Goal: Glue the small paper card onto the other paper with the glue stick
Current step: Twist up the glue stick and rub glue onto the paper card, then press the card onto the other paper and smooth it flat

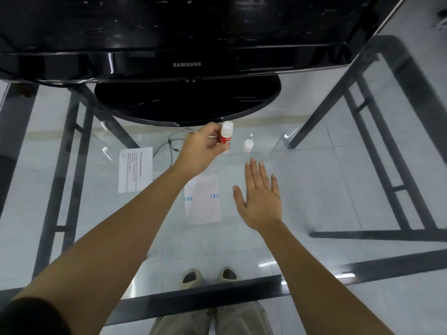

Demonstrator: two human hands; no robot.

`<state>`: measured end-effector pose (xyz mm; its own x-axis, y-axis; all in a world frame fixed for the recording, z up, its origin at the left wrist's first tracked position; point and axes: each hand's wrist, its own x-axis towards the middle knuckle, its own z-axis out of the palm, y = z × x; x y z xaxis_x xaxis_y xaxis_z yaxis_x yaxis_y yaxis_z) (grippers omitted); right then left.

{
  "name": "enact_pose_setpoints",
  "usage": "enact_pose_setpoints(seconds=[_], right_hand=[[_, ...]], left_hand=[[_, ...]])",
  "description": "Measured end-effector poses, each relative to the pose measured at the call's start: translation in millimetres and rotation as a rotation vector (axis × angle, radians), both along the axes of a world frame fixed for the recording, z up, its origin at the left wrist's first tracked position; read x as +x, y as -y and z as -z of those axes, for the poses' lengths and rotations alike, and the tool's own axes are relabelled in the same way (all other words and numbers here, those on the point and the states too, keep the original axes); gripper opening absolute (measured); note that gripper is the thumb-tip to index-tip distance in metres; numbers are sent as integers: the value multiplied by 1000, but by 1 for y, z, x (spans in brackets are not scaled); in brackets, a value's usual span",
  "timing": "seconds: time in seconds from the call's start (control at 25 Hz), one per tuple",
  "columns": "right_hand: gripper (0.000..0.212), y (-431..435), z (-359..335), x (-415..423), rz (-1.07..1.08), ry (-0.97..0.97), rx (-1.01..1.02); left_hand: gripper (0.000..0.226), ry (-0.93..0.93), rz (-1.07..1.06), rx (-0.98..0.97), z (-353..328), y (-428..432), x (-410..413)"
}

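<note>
**Glue stick [227, 137] in hand, capped, no glue laid yet**

Step as I read it: pick-up and prep. Neither paper looks handled yet.

- Left hand [200, 151] grips the stick just in front of the monitor base [187, 102], near the base's front edge. Thumb and curled fingers pinch the red barrel. White cap [227, 128] looks to be on.
- I can't tell whether the stick's foot rests on the glass table [314, 194] or is just off it.
- Right hand [261, 199] is further out from the base and to its right. It is flat, with fingers straight and slightly spread, holding nothing. Touching the glass or hovering: can't tell.
- Printed sheet [135, 169] lies in front of the base toward its left side, with text showing.
- Pale sheet [202, 199], with small blue marks, lies further out from the base, roughly on its centre line. It sits between my two forearms, just beside the right hand.
- The two sheets look similar in size from here, so I won't call which one is the card.
- A small white round piece [248, 145] sits in front of the base, right of the stick. It could be a loose cap or a reflection; unclear.

Next move, my judgement: the right hand comes across to pull the cap while the left holds the barrel. Then settle which sheet is the card, pin it flat and run glue over it. Paper will skate on glass, so it needs holding down.
</note>
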<state>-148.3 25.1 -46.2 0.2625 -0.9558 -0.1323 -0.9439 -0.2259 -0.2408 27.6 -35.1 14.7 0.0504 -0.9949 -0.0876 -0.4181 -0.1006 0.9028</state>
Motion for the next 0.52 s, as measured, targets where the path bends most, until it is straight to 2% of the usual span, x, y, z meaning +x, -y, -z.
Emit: enact_pose_setpoints(seconds=[0.36, 0.44, 0.52], right_hand=[[66, 1, 1, -1, -5, -17, 22], [66, 2, 2, -1, -2, -15, 18], [66, 2, 3, -2, -6, -32, 16]], left_hand=[[33, 68, 25, 18, 15, 14, -11], [41, 73, 29, 22, 15, 13, -13], [58, 53, 51, 46, 15, 10, -12]])
